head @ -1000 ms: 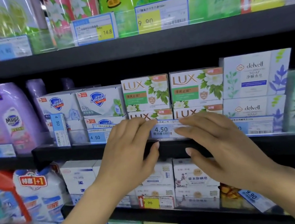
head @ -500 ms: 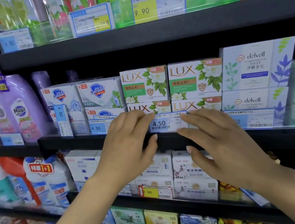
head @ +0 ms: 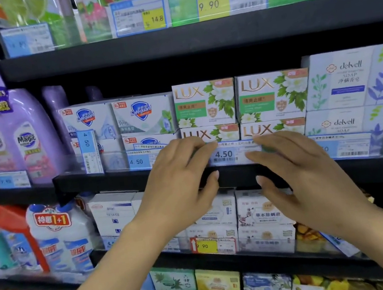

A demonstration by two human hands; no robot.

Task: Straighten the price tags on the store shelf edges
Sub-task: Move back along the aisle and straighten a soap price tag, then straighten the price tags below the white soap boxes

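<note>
The 4.50 price tag (head: 231,155) on the shelf edge (head: 115,180) below the LUX boxes (head: 205,104) is framed by left hand (head: 179,187) and right hand (head: 301,172), fingers spread flat at its ends, apparently to level it.

dark open room runs above the soap boxes (head: 205,103) up to the underside of the upper shelf (head: 192,35), wide enough for a hand to pass. lower down, the boxes stand packed side by side right behind the shelf edge (head: 105,182). an upright price tag (head: 89,150) sticks up before the left boxes, and purple bottles (head: 29,136) close the left side.
</note>
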